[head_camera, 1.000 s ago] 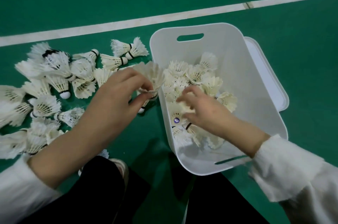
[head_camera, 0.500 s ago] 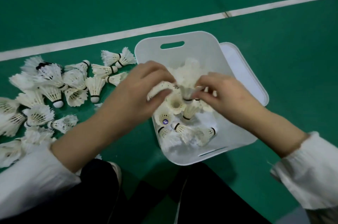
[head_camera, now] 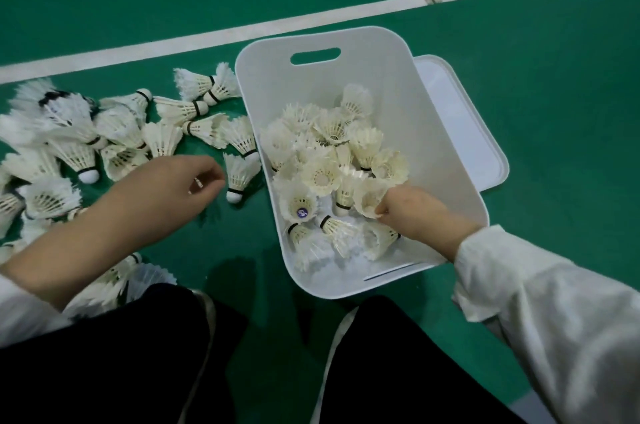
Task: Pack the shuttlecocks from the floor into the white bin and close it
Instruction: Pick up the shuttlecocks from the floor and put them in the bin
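Observation:
The white bin point(head_camera: 408, 84) stands open on the green floor and holds several white shuttlecocks point(head_camera: 329, 146) in a loose heap. My right hand point(head_camera: 414, 212) is inside the bin at its near right side and pinches the feather rim of one shuttlecock point(head_camera: 367, 195) lying on the heap. My left hand point(head_camera: 173, 193) hovers over the floor left of the bin with fingers loosely curled and nothing in them. A lone shuttlecock point(head_camera: 239, 174) lies just past its fingertips. Several more shuttlecocks point(head_camera: 114, 132) are scattered on the floor to the left.
The bin's white lid point(head_camera: 464, 132) lies flat on the floor against the bin's right side. A white court line point(head_camera: 311, 16) crosses the floor behind. My dark-trousered legs point(head_camera: 121, 354) fill the bottom, with a few shuttlecocks point(head_camera: 138, 276) beside my left knee.
My left hand has let go over the bin and swung back left toward the floor pile. My right hand has lowered a shuttlecock onto the heap in the bin.

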Tool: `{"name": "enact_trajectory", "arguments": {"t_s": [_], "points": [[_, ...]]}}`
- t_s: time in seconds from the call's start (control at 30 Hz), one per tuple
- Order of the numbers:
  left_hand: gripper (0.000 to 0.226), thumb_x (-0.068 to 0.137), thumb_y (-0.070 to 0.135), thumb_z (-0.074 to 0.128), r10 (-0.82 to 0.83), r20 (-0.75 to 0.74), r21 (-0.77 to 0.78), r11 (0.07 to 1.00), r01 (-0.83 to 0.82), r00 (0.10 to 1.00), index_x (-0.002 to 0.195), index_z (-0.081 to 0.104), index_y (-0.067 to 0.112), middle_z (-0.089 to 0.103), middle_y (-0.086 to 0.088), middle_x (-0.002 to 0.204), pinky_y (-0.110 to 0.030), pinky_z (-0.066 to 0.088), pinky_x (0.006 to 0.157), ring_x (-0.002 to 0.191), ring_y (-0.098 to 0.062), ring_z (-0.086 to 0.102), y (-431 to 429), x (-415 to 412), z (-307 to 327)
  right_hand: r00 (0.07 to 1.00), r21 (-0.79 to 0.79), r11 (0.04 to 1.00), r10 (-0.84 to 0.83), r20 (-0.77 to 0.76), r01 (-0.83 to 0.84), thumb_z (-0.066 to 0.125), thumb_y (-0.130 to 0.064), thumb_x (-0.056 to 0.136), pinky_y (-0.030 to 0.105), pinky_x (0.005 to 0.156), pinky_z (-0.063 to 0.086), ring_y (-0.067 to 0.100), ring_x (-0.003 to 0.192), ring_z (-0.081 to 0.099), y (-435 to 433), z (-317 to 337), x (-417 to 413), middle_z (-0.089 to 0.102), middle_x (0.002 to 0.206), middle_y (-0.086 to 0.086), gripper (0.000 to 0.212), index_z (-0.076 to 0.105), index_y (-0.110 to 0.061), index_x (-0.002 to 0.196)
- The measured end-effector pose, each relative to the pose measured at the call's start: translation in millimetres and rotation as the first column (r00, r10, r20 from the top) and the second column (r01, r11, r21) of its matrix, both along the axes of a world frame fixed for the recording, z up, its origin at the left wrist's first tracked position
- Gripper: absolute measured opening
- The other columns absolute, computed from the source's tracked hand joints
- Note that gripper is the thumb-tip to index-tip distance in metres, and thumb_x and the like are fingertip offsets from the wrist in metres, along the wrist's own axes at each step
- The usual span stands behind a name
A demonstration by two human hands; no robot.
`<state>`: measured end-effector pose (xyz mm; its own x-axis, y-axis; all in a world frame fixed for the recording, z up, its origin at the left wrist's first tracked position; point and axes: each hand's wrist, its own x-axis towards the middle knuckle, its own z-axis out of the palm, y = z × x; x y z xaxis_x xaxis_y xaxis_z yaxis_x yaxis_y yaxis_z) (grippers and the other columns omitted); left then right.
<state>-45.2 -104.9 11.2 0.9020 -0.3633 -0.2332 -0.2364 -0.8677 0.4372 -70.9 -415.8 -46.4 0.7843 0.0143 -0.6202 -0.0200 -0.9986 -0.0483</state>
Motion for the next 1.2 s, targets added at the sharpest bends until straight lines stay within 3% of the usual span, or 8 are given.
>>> {"name": "enact_trajectory", "arguments": {"t_s": [0.1,0.17,0.3,0.37,0.53,0.8,1.03,1.2], "points": [[0.010,0.090,0.025,0.053,0.003,-0.016,-0.019,1.000,-0.003,1.000,0.092,0.062,0.023,0.063,0.006,0.083,-0.025,0.038,0.059,0.076,-0.011,0.057,-1,0,-1,0.999,0.006,1.000,0.012,-0.049,-0.011,0.052,-0.019,0.087,0.033,0.074,0.053,0.029,0.082,0.063,-2,-6,2,0.066,0.086,0.010,0.019,0.067,-0.008,0.087],[0.009,0.090,0.023,0.053,-0.002,-0.016,-0.017,1.000,0.002,1.000,0.091,0.062,0.023,0.063,0.004,0.082,-0.027,0.039,0.061,0.077,-0.014,0.058,-1,0,-1,0.996,0.002,1.000,0.020,-0.086,-0.020,0.053,-0.030,0.089,0.037,0.085,0.051,0.030,0.098,0.061,-2,1,3,0.066,0.105,0.011,0.028,0.065,-0.012,0.107],[0.011,0.089,0.024,0.054,-0.018,-0.001,-0.013,1.000,0.018,1.000,0.092,0.064,0.021,0.063,0.004,0.081,-0.029,0.043,0.065,0.075,-0.016,0.058,-1,0,-6,0.989,-0.028,0.999,0.040,-0.145,-0.045,0.053,-0.031,0.089,0.036,0.095,0.044,0.027,0.114,0.055,-1,32,5,0.052,0.134,0.006,0.053,0.035,-0.028,0.139],[0.011,0.089,0.025,0.054,-0.023,-0.023,-0.021,1.000,0.022,0.999,0.092,0.064,0.021,0.063,0.004,0.081,-0.030,0.045,0.067,0.075,-0.015,0.058,0,-2,-8,0.988,-0.055,0.996,0.066,-0.139,-0.074,0.050,-0.031,0.091,0.032,0.086,0.043,0.026,0.101,0.061,4,53,6,0.054,0.130,0.007,0.051,0.035,-0.028,0.139],[0.011,0.090,0.027,0.052,-0.001,-0.036,-0.016,1.000,0.001,0.999,0.092,0.062,0.022,0.064,0.004,0.087,-0.033,0.048,0.069,0.078,-0.014,0.058,23,-7,-6,0.966,-0.002,0.970,0.241,0.089,-0.242,0.045,-0.034,0.093,0.030,0.079,0.039,0.025,0.107,0.055,50,110,12,0.061,0.118,0.005,0.031,0.053,-0.024,0.121],[0.012,0.090,0.023,0.054,0.315,-0.055,-0.042,0.947,-0.317,0.948,0.094,0.063,0.018,0.064,0.001,0.087,-0.029,0.039,0.065,0.078,-0.016,0.057,131,-37,-7,0.778,0.153,0.768,0.584,0.232,-0.622,0.040,-0.023,0.094,0.034,0.085,0.041,0.028,0.105,0.054,196,117,19,0.055,0.113,0.009,0.026,0.055,-0.011,0.111],[0.013,0.089,0.023,0.055,0.386,-0.144,-0.025,0.919,-0.393,0.911,0.099,0.063,0.019,0.064,0.002,0.092,-0.030,0.045,0.071,0.085,-0.017,0.060,181,-71,-46,0.850,0.318,0.800,0.526,0.038,-0.509,0.050,-0.019,0.090,0.036,0.092,0.041,0.031,0.113,0.052,297,7,4,0.053,0.120,0.016,0.034,0.049,-0.006,0.121],[0.016,0.088,0.024,0.056,0.395,-0.237,-0.081,0.902,-0.423,0.888,0.104,0.057,0.020,0.062,0.004,0.092,-0.034,0.048,0.076,0.084,-0.016,0.059,181,-77,-66,0.935,0.463,0.857,0.323,-0.143,-0.226,0.054,-0.035,0.088,0.032,0.079,0.042,0.030,0.104,0.055,328,-29,-12,0.060,0.110,0.013,0.037,0.050,-0.009,0.114]]}}
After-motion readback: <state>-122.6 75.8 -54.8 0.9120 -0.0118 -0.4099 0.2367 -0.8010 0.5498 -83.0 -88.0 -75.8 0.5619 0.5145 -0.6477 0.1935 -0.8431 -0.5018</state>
